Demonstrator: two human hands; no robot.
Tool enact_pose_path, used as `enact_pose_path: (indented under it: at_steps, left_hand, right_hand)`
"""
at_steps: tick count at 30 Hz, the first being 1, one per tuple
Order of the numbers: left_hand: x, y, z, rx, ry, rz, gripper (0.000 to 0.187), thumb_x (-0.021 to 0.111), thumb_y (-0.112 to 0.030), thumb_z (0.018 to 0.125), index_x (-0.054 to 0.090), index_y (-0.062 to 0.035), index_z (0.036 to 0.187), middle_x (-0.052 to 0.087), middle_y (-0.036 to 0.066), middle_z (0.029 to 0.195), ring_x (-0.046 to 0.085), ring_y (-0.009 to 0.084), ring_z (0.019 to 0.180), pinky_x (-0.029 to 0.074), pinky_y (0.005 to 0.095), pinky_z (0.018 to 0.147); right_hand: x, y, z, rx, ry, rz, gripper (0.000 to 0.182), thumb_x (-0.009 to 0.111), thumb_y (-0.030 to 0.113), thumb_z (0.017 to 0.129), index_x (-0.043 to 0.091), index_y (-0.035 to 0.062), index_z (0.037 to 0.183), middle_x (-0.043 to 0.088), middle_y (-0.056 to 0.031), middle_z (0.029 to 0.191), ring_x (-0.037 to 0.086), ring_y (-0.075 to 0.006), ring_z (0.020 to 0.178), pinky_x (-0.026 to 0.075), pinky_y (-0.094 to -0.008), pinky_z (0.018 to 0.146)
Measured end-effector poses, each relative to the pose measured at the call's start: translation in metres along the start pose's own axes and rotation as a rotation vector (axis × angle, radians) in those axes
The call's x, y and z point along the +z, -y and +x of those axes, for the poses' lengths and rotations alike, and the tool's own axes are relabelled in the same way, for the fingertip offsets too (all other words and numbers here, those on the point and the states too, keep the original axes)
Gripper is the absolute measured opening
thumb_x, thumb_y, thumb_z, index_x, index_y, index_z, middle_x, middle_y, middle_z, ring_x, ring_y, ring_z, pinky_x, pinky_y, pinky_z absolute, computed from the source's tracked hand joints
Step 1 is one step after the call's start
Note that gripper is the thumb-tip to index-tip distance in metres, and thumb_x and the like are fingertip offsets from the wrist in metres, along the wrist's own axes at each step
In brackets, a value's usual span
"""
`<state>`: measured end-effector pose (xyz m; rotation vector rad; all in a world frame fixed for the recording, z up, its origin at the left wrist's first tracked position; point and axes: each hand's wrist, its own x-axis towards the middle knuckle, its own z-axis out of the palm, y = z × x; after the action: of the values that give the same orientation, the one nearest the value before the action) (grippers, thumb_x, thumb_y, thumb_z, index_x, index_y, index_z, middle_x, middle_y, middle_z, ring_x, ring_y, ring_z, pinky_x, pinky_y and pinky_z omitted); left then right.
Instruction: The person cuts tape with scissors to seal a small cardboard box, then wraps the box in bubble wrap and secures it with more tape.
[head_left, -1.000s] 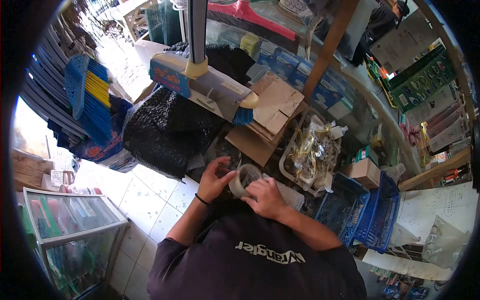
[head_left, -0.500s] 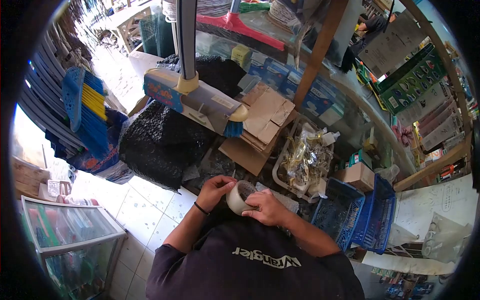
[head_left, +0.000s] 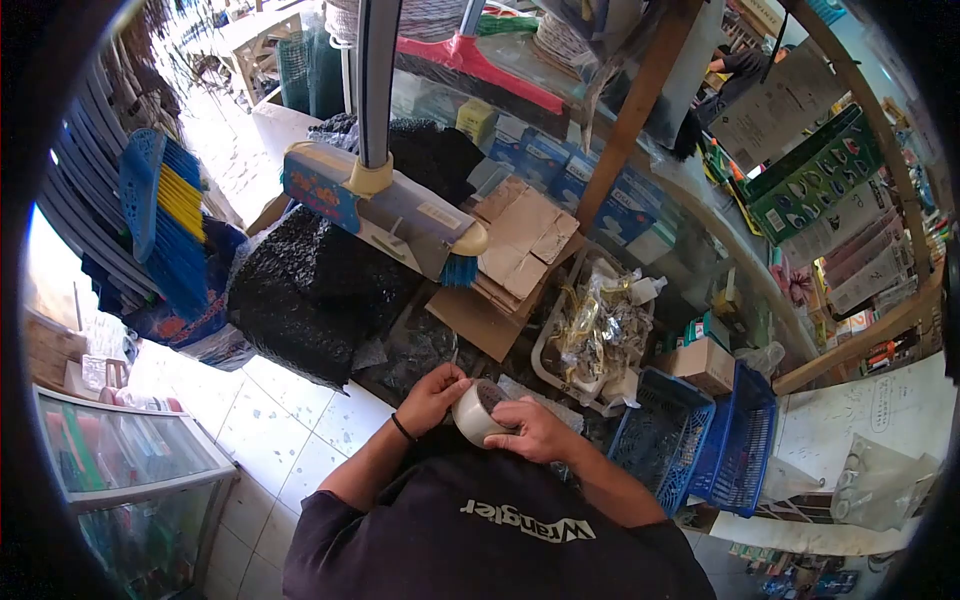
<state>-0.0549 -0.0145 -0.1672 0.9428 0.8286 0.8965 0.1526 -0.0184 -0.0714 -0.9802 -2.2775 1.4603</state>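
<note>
Now, in the head view, our left hand (head_left: 428, 398), spread a second ago, has its fingertips together at the pale, ring-shaped tape roll (head_left: 470, 420), which sits between our hands; our right hand (head_left: 536, 430) clamps it, so the work now looks two-handed.

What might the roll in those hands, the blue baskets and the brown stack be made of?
Tape roll: probably plastic film, pale and smooth with a sheen.
Blue baskets: likely moulded plastic, judging by the even colour and perforated walls.
Brown stack: looks like cardboard, matt, with creases and layered edges.
</note>
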Motion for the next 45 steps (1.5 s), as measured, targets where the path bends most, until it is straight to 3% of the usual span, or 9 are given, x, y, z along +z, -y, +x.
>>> enact_pose_path:
  at_steps: [4,6,10,13,15,21,25,37,45]
  left_hand:
    - [0.003,-0.005,-0.005,0.059,-0.065,0.098,0.013,0.053,-0.017,0.095,0.051,-0.0041,0.093,0.052,-0.002,0.079,0.048,0.0049,0.074,0.04,0.0211,0.064]
    - [0.008,-0.01,-0.008,0.093,-0.124,0.192,0.013,0.054,-0.016,0.094,0.051,-0.0029,0.092,0.055,-0.001,0.076,0.049,0.0052,0.069,0.042,0.0213,0.061]
    - [0.016,-0.016,-0.012,0.191,-0.088,0.339,0.013,0.055,-0.013,0.092,0.051,-0.0002,0.091,0.064,0.009,0.085,0.061,0.0133,0.076,0.047,0.0264,0.065]
    - [0.018,-0.026,-0.014,0.222,-0.035,0.425,0.012,0.055,-0.01,0.091,0.05,0.001,0.091,0.067,0.016,0.094,0.066,0.0217,0.083,0.05,0.0303,0.069]
    - [0.018,-0.033,-0.016,0.256,-0.013,0.458,0.01,0.054,-0.008,0.09,0.05,0.0011,0.091,0.066,0.018,0.096,0.067,0.0261,0.086,0.05,0.0323,0.07]
    - [0.023,-0.038,-0.02,0.224,0.04,0.527,0.007,0.051,-0.004,0.09,0.046,0.0006,0.092,0.066,0.017,0.103,0.065,0.0207,0.09,0.051,0.0306,0.075]
    - [0.023,-0.039,-0.016,0.295,0.075,0.617,0.007,0.051,-0.002,0.089,0.046,-0.0001,0.093,0.066,0.018,0.102,0.066,0.0269,0.089,0.051,0.0325,0.074]
    - [0.022,-0.059,0.003,0.273,0.118,0.662,0.006,0.05,0.001,0.088,0.045,-0.0001,0.092,0.068,0.015,0.09,0.067,0.026,0.082,0.053,0.032,0.07]
    - [0.014,-0.061,0.006,0.175,0.127,0.427,0.003,0.046,0.0,0.092,0.045,0.0008,0.089,0.065,0.012,0.079,0.066,0.0174,0.071,0.053,0.029,0.064]
  right_hand:
    - [0.002,-0.005,0.004,-0.014,0.016,0.053,0.032,0.068,0.026,0.08,0.059,-0.0011,0.095,0.059,-0.0126,0.079,0.058,-0.0291,0.071,0.044,-0.0362,0.063]
    - [0.005,-0.005,0.004,0.017,0.012,0.038,0.032,0.067,0.027,0.081,0.059,-0.0005,0.095,0.061,-0.013,0.082,0.059,-0.0258,0.073,0.045,-0.0347,0.067]
    - [0.013,0.016,0.008,0.306,0.024,0.106,0.026,0.064,0.026,0.085,0.062,0.0026,0.097,0.064,-0.0107,0.089,0.061,-0.0201,0.083,0.047,-0.0328,0.076]
    - [0.029,0.002,0.007,0.392,-0.027,0.227,0.035,0.062,0.032,0.086,0.06,-0.0008,0.098,0.065,-0.0107,0.091,0.06,-0.0183,0.083,0.047,-0.0333,0.073]
    - [0.036,0.001,0.005,0.369,-0.052,0.283,0.035,0.062,0.033,0.086,0.059,-0.0008,0.098,0.065,-0.0099,0.09,0.06,-0.0178,0.083,0.047,-0.033,0.074]
    - [0.044,-0.002,-0.004,0.357,-0.068,0.337,0.034,0.061,0.033,0.088,0.059,0.0002,0.099,0.063,-0.0078,0.089,0.058,-0.0155,0.083,0.046,-0.0319,0.075]
    - [0.045,0.003,-0.01,0.37,-0.083,0.367,0.035,0.06,0.033,0.088,0.059,0.0004,0.099,0.063,-0.0075,0.088,0.057,-0.0154,0.082,0.045,-0.032,0.075]
    - [0.04,0.019,-0.016,0.268,-0.13,0.4,0.045,0.056,0.04,0.089,0.056,-0.0003,0.107,0.062,-0.012,0.096,0.058,-0.0204,0.089,0.045,-0.0345,0.081]
    - [0.04,0.022,-0.018,0.119,-0.04,0.224,0.043,0.054,0.037,0.09,0.054,-0.0021,0.109,0.062,-0.0207,0.099,0.059,-0.0347,0.092,0.045,-0.041,0.083]
